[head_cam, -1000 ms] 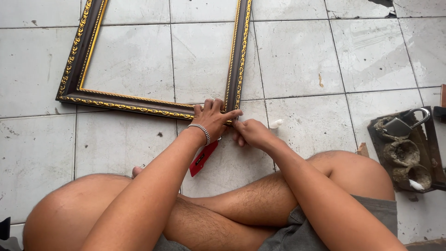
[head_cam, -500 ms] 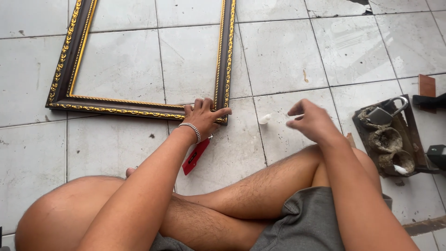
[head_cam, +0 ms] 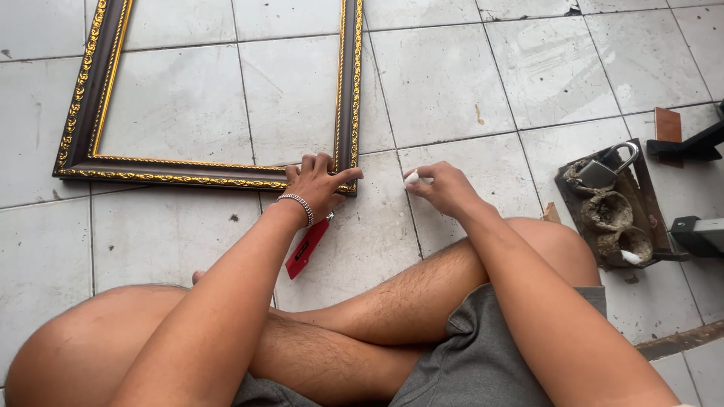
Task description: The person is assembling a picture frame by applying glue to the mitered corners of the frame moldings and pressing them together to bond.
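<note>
Hands at frame corner, on the floor.
I see L hand (head_cam: 320,183) pressing the dark gold-trimmed frame (head_cam: 348,90) corner flat, grip released; R hand (head_cam: 445,188) nearby, pinching small white lump (head_cam: 412,179) over tiles.

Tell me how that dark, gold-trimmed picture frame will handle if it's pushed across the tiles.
The picture frame looks rigid, so it would probably slide as one piece. With no backing or glass showing, only tile inside it, it is likely light. The left hand presses its near corner, so a push elsewhere would probably pivot it there.
</note>
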